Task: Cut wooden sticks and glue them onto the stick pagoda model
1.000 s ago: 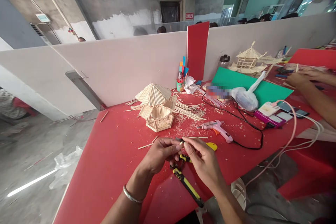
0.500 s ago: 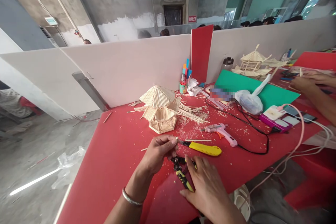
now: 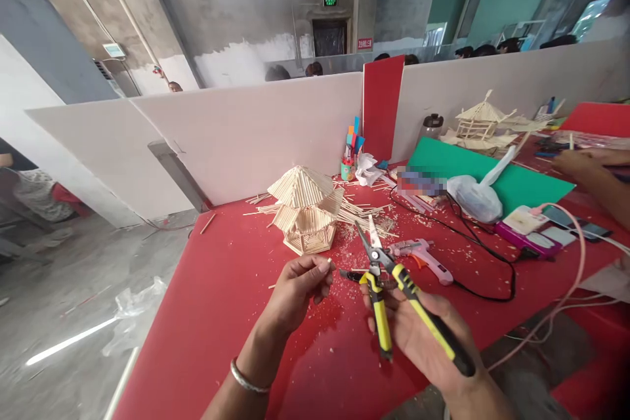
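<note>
Left hand [image 3: 298,292], lower centre: thumb and forefinger pinch a short, pale wooden stick piece [image 3: 329,263]. Right hand [image 3: 426,335], lower right of centre: fingers bent around yellow-and-black-handled metal shears [image 3: 375,254], blades spread, clear of the piece. Mid-frame, a pale wooden-stick hexagonal pavilion model [image 3: 302,191] stands upright; base and two roof tiers appear assembled. The pinched piece is unattached; whether it is trimmed cannot be told. Loose pale sticks [image 3: 355,212] lie unused beside the model.
</note>
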